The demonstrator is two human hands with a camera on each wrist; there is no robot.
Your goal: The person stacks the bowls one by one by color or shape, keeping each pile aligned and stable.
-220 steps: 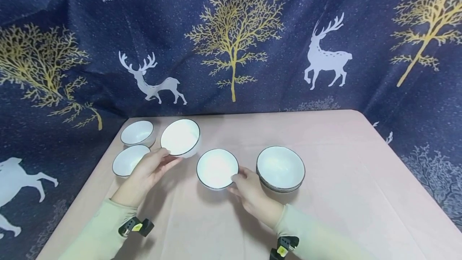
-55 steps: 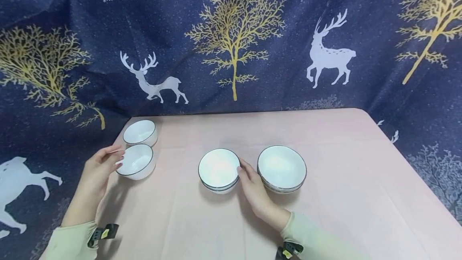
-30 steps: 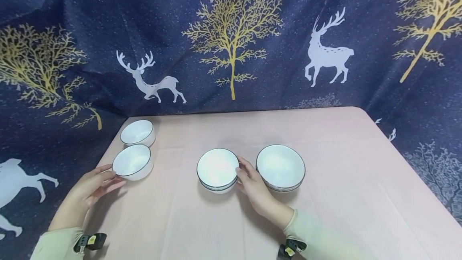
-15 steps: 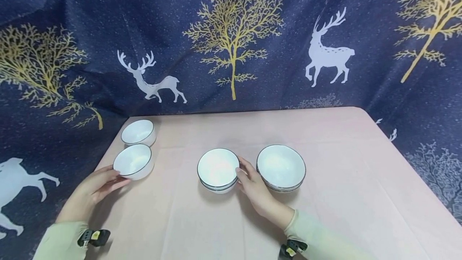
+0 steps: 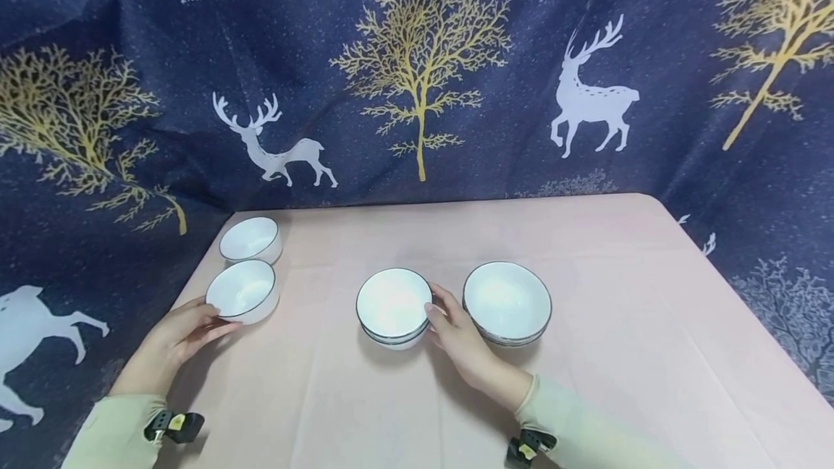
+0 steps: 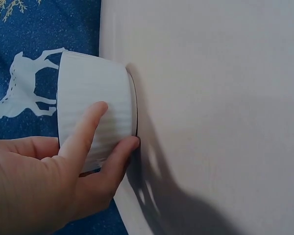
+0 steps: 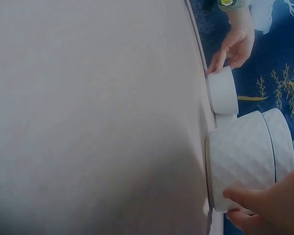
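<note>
At the left, my left hand (image 5: 179,342) grips a white dark-rimmed bowl (image 5: 242,289), thumb at its rim and fingers along its side. The left wrist view shows this bowl's faintly ribbed outer wall (image 6: 90,78) with fingers against it. In the middle, a stack of two similar bowls (image 5: 394,304) stands on the table, my right hand (image 5: 468,346) holding its right side with the thumb near the upper rim. Diamond-patterned walls of the stacked bowls (image 7: 240,152) show in the right wrist view. Part of the right fingers is hidden behind the stack.
Another white bowl (image 5: 250,239) stands just behind the left one, near the table's back left corner. Right of my right hand is a stack of wider bowls (image 5: 507,301). A pink cloth covers the table (image 5: 625,324); a dark blue deer-print curtain (image 5: 482,158) hangs behind.
The bowl my left hand held up earlier is gone from there, and the middle single bowl is now two stacked. My left hand has moved left and taken hold of the front left bowl.
</note>
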